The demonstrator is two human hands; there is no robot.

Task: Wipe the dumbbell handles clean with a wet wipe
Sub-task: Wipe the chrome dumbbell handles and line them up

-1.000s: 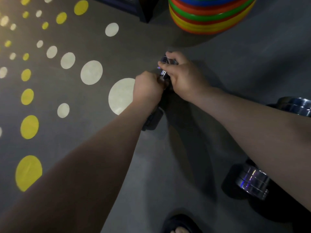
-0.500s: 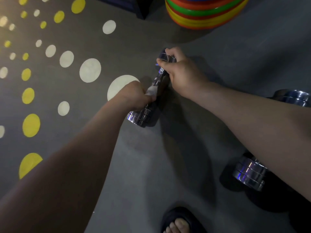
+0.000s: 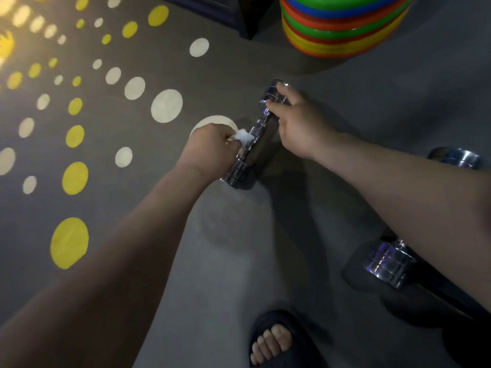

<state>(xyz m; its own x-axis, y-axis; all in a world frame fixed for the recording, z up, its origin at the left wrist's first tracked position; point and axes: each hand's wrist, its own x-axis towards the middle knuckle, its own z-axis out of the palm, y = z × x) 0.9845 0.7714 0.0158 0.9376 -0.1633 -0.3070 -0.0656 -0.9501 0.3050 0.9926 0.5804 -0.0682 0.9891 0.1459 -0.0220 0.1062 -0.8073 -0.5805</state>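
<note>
**Wipe pressed to the dumbbell handle, far head steadied**

The left hand (image 3: 210, 148) is clenched round a folded white wet wipe (image 3: 243, 136), which sticks out just past its fingers and lies against the handle of a chrome dumbbell (image 3: 259, 132). The right hand (image 3: 297, 128) grasps the far head of that dumbbell, its fingers (image 3: 285, 92) curled over the top of the head and the thumb against the near side of it.

The dumbbell lies aslant on the grey floor (image 3: 239, 248). Its far head is under the right fingers. Its near head shows just below the left fingers, close by the left wrist. The bare stretch of handle runs between the two sets of fingers.

A second chrome dumbbell (image 3: 388, 264) lies on the floor well to the right of the right fingers, partly hidden under the right forearm, with one head showing on each side of the arm. Beyond the right fingers stands a stack of coloured rings (image 3: 342, 30) in blue, green, orange and yellow. To the left of the left fingers the floor bears white dots (image 3: 166, 106) and yellow dots (image 3: 69, 243). A foot in a dark sandal (image 3: 273, 338) shows at the bottom edge, nearer the viewer than both hands.
</note>
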